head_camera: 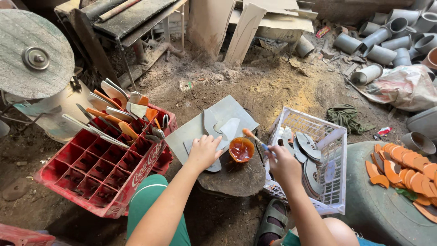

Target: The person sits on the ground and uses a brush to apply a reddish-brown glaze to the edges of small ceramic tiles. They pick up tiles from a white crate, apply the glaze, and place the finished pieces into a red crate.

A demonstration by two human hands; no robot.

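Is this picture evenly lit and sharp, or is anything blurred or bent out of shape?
Head view: soft daylight brightens the sawdust floor; the bottom edge falls into shadow. The left hand, right hand and brush look sharp. Wide-lens distortion bows the edges, stretching the round disc. No strong glare.

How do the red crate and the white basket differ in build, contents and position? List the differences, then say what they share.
The red crate has a grid of square compartments; the white basket is one open bin with mesh walls. The red crate holds curved pieces standing upright, several with orange edges; the white basket holds grey curved pieces lying piled. The red crate sits beside the left hand; the white basket sits beside the right hand, which holds a brush. Both are plastic and tilted.
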